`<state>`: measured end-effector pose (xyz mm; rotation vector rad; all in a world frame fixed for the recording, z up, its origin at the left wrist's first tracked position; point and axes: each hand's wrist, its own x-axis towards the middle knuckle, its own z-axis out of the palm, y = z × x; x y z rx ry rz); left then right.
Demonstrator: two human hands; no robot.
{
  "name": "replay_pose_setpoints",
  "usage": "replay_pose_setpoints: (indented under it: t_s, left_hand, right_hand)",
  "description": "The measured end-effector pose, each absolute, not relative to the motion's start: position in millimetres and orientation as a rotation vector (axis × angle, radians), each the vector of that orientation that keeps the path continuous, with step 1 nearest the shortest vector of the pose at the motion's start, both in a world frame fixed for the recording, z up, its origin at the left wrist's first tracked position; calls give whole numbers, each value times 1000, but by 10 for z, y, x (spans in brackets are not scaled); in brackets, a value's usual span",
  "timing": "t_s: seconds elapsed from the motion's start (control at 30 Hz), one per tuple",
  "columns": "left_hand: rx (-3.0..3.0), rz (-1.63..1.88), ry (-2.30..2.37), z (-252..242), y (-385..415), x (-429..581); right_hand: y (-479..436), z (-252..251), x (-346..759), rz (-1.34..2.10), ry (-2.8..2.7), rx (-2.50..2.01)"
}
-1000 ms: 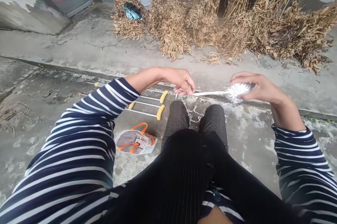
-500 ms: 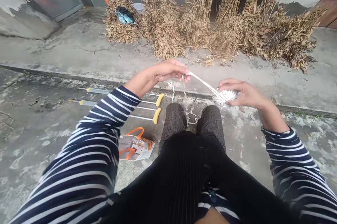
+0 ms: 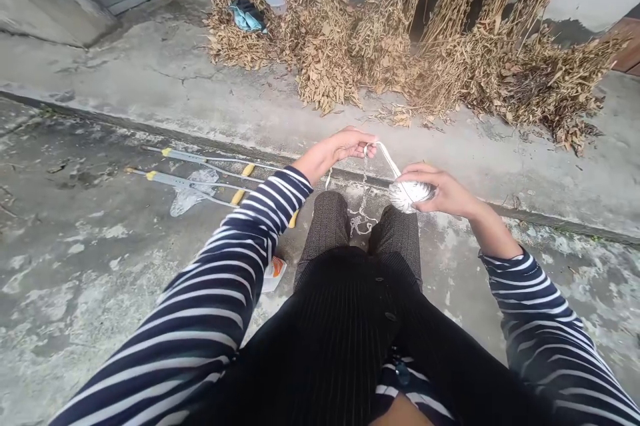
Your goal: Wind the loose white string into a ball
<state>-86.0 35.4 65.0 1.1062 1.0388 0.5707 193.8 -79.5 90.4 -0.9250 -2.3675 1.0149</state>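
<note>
My left hand pinches a white yarn strand between thumb and fingers, in front of my knees. From there the strand runs down to a white ball of yarn, which my right hand grips from its right side, thumb below and fingers on top. More yarn hangs under my left hand and lies in a loose tangle on the ground between my knees.
A pair of crutches with yellow pads lies at left, beside clear plastic. My left sleeve partly covers a white and orange bag. Past the concrete step, bundles of dried stalks lean on the wall.
My hands have come closer together, and the strand between them is shorter and slacker. My left forearm now hides more of the bag and crutches. The view has shifted slightly.
</note>
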Motion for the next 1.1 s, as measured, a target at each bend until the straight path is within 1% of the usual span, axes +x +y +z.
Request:
replay_pose_setpoints:
  t_s: [0.13,0.2,0.23,0.3,0.37,0.43,0.57,0.7,0.83,1.1]
  left_hand:
    - [1420,229,1118,628,543,-833]
    - [1517,189,1129,595,566,-730]
    - [1549,242,1129,571,545,-668]
    - [1562,460,1090,517,435,-558]
    - [1485,690,981,469,248,-502]
    - [1353,816,816,438,35,-505]
    - [1214,899,615,420,-233,-539]
    - [1248,1005,707,394,-202,-472]
    - [1266,1050,858,348,-137,-408]
    - [1071,1075,876,363,-170,-303]
  right_hand:
    - [-782,802,1834,1142,-2182,-941]
    - [-769,778,1761,1205,-2042,-931]
    - [-763,774,1726,1236,-1961,-923]
    - [-750,782,1673,1300,-1779,-922]
    - [-737,810,1648,1382,-1593,-944]
    - [-716,847,1645,1467,-1417,-966]
    - [-644,889,1640,1566,-1216,-1001]
    - [-593,878,1567,1618,-1179,-994]
    - [-598,909,1478,1599,-1124,-1002]
    - [-566,1258,1441,1487,-1097,-1084]
